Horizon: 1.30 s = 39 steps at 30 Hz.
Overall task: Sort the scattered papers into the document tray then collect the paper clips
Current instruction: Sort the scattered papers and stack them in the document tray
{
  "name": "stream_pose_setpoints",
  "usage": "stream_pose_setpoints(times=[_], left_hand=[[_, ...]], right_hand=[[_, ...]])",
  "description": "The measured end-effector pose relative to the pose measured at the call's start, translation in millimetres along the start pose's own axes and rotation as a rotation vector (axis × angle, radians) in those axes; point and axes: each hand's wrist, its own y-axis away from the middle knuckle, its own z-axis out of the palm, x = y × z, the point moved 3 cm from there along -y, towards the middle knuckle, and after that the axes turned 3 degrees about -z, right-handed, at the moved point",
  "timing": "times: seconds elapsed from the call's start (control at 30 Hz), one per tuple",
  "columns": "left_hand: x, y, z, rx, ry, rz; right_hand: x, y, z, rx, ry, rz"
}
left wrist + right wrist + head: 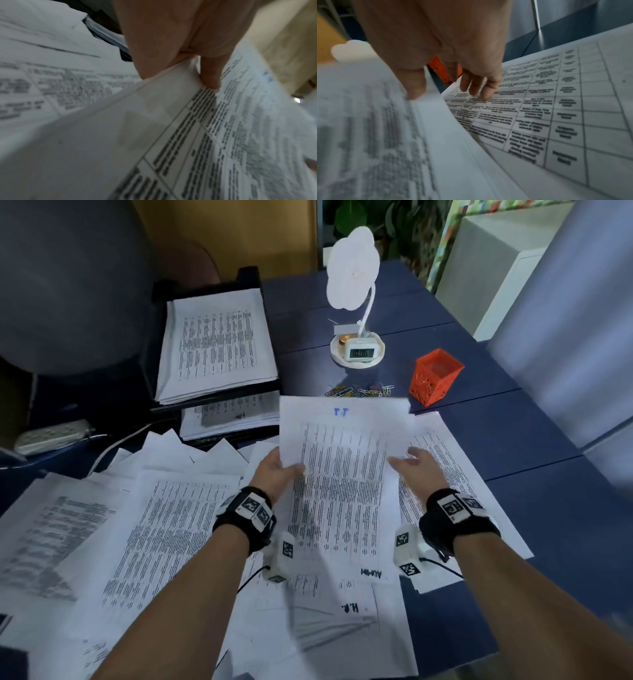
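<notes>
Paper-sorting step in hand: left hand [274, 470] pinching a printed sheet [342, 474] by its edge, lifted just right of the document tray [251, 277]. Right hand [416, 465] alongside, fingers loose, thumb on sheet. Next, probably: swing it left into the tray; paper clips [359, 391] waiting right of it.

We've got the document tray [156, 344] back left with papers [219, 344] stacked in it, loose sheets [161, 529] spread in front of it, paper clips [359, 390] behind those, pen holder [435, 376] just right of the clips, lamp [356, 302] farther back.
</notes>
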Motion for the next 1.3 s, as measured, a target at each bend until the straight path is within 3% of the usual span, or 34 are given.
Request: stream_pose_setpoints(times=[0.1, 0.27, 0.47, 0.73, 0.93, 1.1, 1.3], left_hand=[[15.2, 2.8, -7.3, 0.02, 0.053, 0.053], [54.7, 15.1, -19.0, 0.196, -0.007, 0.188], [99.4, 37.8, -43.2, 0.304, 0.21, 0.429], [82.5, 45.1, -57.0, 0.288, 0.186, 0.417], [74.3, 42.0, -55.6, 0.168, 0.289, 0.241], [84.9, 45.2, -55.4, 0.201, 0.277, 0.34], [79.2, 40.2, -64.3, 0.2, 0.278, 0.325]], right_hand=[[-27.9, 5.7, 17.4, -0.07, -0.09, -0.086], [-85.6, 17.2, 34.2, 0.005, -0.151, -0.28], [-146.2, 43.4, 39.5, 0.053, -0.317, -0.526], [-137.1, 45.4, 47.7, 0.042, -0.44, -0.446], [-128.5, 42.5, 57.3, -0.049, -0.42, -0.383], [-132.4, 44.1, 57.8, -0.007, -0.465, -0.42], [-132.2, 38.6, 60.4, -0.05, -0.398, -0.408]])
